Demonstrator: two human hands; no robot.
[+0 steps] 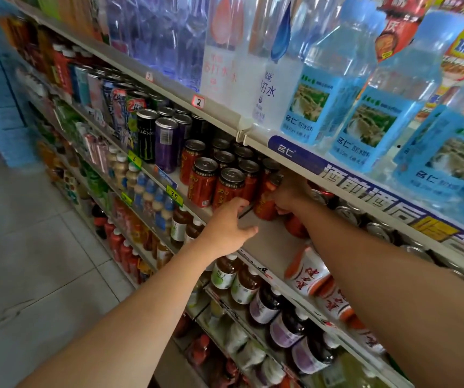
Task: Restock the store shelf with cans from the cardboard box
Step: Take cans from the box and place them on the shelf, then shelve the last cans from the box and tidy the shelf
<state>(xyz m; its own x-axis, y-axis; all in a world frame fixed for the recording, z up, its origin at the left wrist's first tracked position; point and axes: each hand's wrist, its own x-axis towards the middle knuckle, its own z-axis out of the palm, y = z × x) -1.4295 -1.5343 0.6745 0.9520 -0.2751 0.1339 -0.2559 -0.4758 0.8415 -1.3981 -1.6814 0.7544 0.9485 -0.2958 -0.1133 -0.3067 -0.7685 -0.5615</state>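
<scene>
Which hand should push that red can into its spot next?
The right hand, probably. It is already wrapped around the red can standing on the shelf, beside the other red cans. The left hand is open and empty, hovering over the shelf's front edge.

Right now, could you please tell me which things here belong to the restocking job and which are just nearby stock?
Job: red can gripped by right hand; left hand, open; bare shelf gap; red cans.

Nearby stock: water bottles; tea bottles; tall cans.
</scene>
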